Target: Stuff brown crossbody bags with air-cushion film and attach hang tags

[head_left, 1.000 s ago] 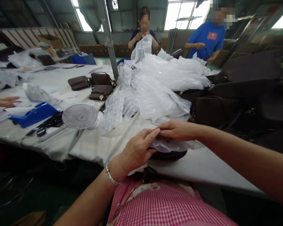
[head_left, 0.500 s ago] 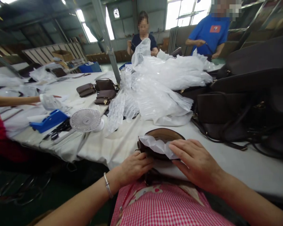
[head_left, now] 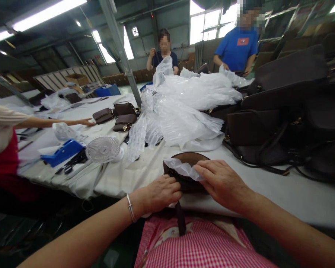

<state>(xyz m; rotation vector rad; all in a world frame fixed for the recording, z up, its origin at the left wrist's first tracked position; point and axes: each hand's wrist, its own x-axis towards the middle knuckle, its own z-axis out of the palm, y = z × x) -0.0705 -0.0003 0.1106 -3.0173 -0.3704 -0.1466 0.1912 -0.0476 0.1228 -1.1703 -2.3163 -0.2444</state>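
Note:
A dark brown handbag [head_left: 194, 187] stands at the table's front edge with its mouth open and its tan lining showing. White translucent air-cushion wrap [head_left: 181, 169] lies along the near rim. My left hand [head_left: 162, 191] is closed at the bag's near left side, and a dark strap [head_left: 180, 219] hangs from under its fingers over my checked apron. My right hand [head_left: 222, 182] is closed over the bag's right rim, with its fingertips on the end of the wrap. The thumb is partly hidden.
A heap of clear plastic wrap [head_left: 184, 108] lies ahead, with dark bags [head_left: 254, 130] piled at right. A white fan [head_left: 103, 149], a blue tape dispenser [head_left: 63, 152] and small brown bags [head_left: 125, 122] are at left. A co-worker's arm [head_left: 56, 122] reaches in; two people stand behind the table.
My left hand has risen slightly along the bag's side, and the strap now hangs lower beneath it. At left, the co-worker's hand has reached toward the small bags. The view has tilted up.

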